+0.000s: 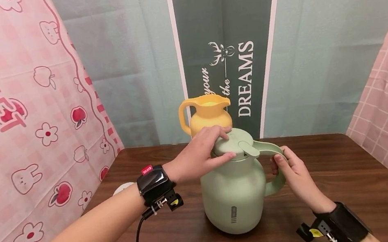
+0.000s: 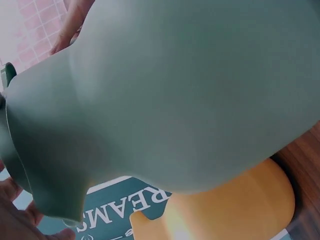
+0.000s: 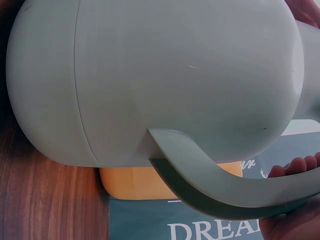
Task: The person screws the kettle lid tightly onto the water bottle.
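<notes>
A pale green thermos jug [image 1: 232,198] stands upright on the table in front of me. My left hand [image 1: 207,150] grips its round lid [image 1: 235,136], thumb along the near side and fingers over the top. On the right, my right hand [image 1: 295,170] holds the jug's handle [image 1: 276,186] near its upper bend, with the thumb on top. Fingers wrap round that handle in the right wrist view too. The green body [image 2: 175,90] fills most of the left wrist view, where part of my left hand [image 2: 17,215] shows beside the spout.
Behind the thermos stands a yellow pitcher [image 1: 208,115], partly hidden by it. A white round object [image 1: 123,187] lies at the left, mostly behind my forearm. Curtains border the brown wooden table [image 1: 351,181] at the back and on both sides.
</notes>
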`<state>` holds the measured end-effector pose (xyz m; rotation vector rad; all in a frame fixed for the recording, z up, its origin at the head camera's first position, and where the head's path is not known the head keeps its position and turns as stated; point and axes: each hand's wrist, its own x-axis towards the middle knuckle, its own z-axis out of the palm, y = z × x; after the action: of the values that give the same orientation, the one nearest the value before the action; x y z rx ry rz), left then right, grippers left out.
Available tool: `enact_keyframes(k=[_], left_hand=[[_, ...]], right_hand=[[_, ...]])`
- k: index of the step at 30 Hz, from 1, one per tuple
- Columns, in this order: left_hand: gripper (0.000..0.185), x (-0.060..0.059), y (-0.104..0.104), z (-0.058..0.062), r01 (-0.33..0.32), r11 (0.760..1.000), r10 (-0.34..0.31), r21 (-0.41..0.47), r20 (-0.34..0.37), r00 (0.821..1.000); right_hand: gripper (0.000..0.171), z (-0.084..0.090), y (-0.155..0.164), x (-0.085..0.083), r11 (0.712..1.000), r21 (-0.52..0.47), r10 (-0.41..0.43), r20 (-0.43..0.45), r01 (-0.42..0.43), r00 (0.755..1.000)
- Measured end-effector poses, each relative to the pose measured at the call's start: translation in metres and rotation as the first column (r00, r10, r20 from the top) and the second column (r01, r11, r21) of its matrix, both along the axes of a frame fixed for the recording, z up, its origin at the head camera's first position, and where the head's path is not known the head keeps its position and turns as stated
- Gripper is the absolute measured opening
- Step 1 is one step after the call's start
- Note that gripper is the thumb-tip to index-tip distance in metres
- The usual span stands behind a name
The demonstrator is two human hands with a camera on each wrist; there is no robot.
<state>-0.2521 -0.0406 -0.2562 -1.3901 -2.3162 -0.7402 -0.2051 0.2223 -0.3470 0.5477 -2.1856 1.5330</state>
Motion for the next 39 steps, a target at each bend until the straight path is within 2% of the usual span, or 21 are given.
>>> enact_keyframes(k=[6,10,12,15,19,29,39], left_hand=[[0.051,-0.0011,0.0055,-0.0021,-0.065,0.995,0.059,-0.076,-0.084,0.995],[0.047,-0.0019,0.0063,-0.0049,-0.067,0.995,0.058,-0.078,-0.11,0.992],[0.044,-0.0022,0.0059,-0.0055,-0.044,0.996,0.037,-0.075,-0.094,0.995],[0.051,-0.0025,0.0045,-0.0051,-0.005,0.996,0.003,-0.085,-0.027,1.0],[0.055,-0.0032,0.0027,-0.003,0.014,0.994,-0.01,-0.11,0.033,0.999],[0.048,-0.0089,-0.0008,-0.0031,0.013,0.99,-0.027,-0.137,-0.103,0.994],[0.048,-0.0082,-0.0033,-0.0066,-0.02,0.991,0.003,-0.129,-0.131,0.991]], right_hand=[[0.016,-0.0002,0.0004,0.0006,1.0,-0.002,0.002,-0.002,-0.002,1.0],[0.015,-0.0001,0.0003,0.001,1.0,-0.001,0.005,0.002,-0.005,1.0],[0.015,-0.0001,0.0003,0.0013,1.0,0.0,0.004,0.003,-0.004,1.0],[0.014,0.0001,0.0003,0.0013,1.0,0.002,0.001,0.001,-0.001,1.0],[0.014,0.0003,0.0003,0.0012,1.0,0.001,0.006,-0.003,-0.006,1.0],[0.014,-0.0003,0.0007,0.0003,1.0,0.004,-0.005,-0.011,0.005,1.0],[0.014,-0.0018,0.001,-0.0004,1.0,-0.003,-0.007,-0.009,0.007,1.0]])
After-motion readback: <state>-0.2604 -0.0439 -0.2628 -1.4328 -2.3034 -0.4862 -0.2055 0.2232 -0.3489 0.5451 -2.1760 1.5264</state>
